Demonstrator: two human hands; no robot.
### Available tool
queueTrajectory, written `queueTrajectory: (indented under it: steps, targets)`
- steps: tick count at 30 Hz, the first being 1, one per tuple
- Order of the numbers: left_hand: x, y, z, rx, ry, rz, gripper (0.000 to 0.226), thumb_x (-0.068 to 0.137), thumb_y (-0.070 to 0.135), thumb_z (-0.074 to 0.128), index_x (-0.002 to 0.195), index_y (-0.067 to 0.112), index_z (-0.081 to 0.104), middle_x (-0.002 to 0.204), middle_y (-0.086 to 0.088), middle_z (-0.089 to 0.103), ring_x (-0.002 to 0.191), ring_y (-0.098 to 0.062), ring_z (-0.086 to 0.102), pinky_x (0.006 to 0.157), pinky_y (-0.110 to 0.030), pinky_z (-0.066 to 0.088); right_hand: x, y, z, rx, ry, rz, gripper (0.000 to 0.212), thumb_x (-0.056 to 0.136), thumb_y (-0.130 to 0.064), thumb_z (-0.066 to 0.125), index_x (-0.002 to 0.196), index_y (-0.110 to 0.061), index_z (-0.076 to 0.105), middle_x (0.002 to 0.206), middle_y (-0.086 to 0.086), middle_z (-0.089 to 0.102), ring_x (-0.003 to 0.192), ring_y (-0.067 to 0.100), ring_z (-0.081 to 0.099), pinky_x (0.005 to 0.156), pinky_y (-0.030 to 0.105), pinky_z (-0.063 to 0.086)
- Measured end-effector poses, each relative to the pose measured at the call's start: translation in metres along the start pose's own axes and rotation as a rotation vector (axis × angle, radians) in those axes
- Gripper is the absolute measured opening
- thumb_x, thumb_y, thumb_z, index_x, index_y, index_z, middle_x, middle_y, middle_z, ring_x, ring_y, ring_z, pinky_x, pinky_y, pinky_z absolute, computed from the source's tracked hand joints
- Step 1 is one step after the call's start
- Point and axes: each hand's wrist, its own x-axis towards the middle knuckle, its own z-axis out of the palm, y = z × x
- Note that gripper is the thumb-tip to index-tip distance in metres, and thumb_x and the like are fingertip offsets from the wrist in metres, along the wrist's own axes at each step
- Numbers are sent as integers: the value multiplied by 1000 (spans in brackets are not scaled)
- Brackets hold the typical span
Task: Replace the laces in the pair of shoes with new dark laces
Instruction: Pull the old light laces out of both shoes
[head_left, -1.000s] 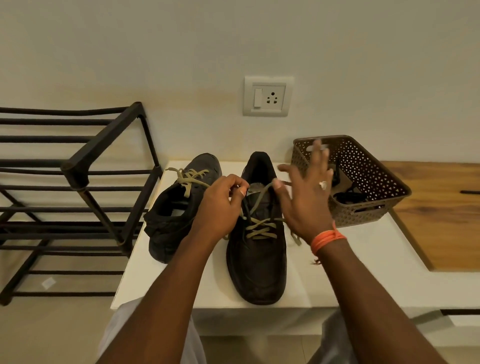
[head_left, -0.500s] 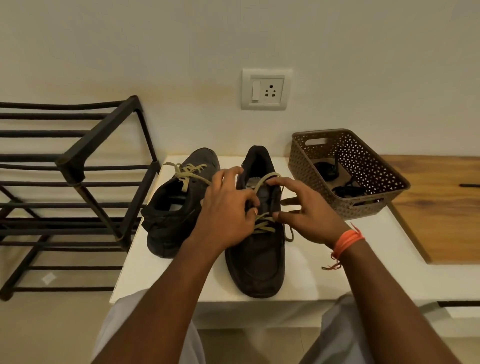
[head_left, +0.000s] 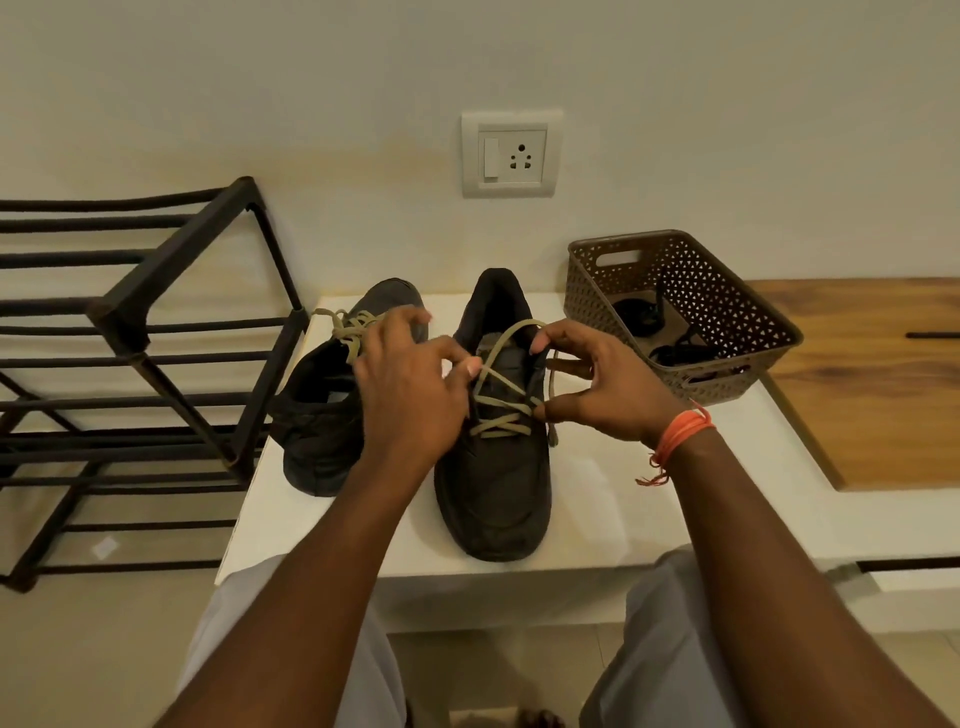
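Two dark shoes stand on a white table. The right shoe points toward me and carries a loosened tan lace. My left hand pinches that lace at the shoe's left side. My right hand pinches a loop of the same lace at the shoe's right side, near the top eyelets. One lace end hangs down beside the shoe. The left shoe lies tilted behind my left hand, its tan lace still tied. Dark laces lie in a brown basket.
A black metal shoe rack stands close to the table's left edge. A wall socket sits above the shoes. A wooden surface lies to the right of the basket. My knees in light trousers are under the table's front edge.
My right hand came down from an open spread above the basket and pinched the lace. Both hands now pull the lace loose at the top of the right shoe.
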Motion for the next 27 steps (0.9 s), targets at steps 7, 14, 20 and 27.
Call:
queueTrajectory:
  steps: [7, 14, 20, 27]
  targets:
    - [-2, 5, 6, 94, -138, 211, 31, 96, 34, 51, 127, 28, 55, 158, -4, 14, 146, -28, 2, 116, -51, 11, 0, -7, 11, 30, -14, -9, 63, 67, 1, 78, 120, -22, 54, 128, -11, 52, 120, 10, 50, 99, 32, 50]
    - [2, -1, 9, 41, -63, 65, 22, 97, 35, 49, 104, 21, 64, 132, -4, 37, 130, -22, 27, 107, -41, 21, 6, -5, 18, 124, 13, -5, 48, 64, -13, 65, 112, -18, 57, 127, -2, 57, 122, 18, 54, 100, 36, 50]
    - [10, -16, -16, -224, 335, -127, 30, 98, 24, 48, 125, 11, 49, 132, -10, 45, 125, -22, 36, 101, -43, 42, 9, 0, 18, 125, 21, 35, 54, 68, -20, 86, 113, -22, 57, 125, -11, 58, 117, 4, 54, 92, 18, 47]
    - [-2, 2, 17, 181, -233, 217, 25, 97, 39, 46, 111, 28, 63, 155, -2, 17, 146, -23, -5, 115, -49, 2, 6, -1, 24, -133, 58, 8, 80, 53, -36, 92, 120, -41, 49, 125, -27, 50, 116, 17, 45, 100, 42, 43]
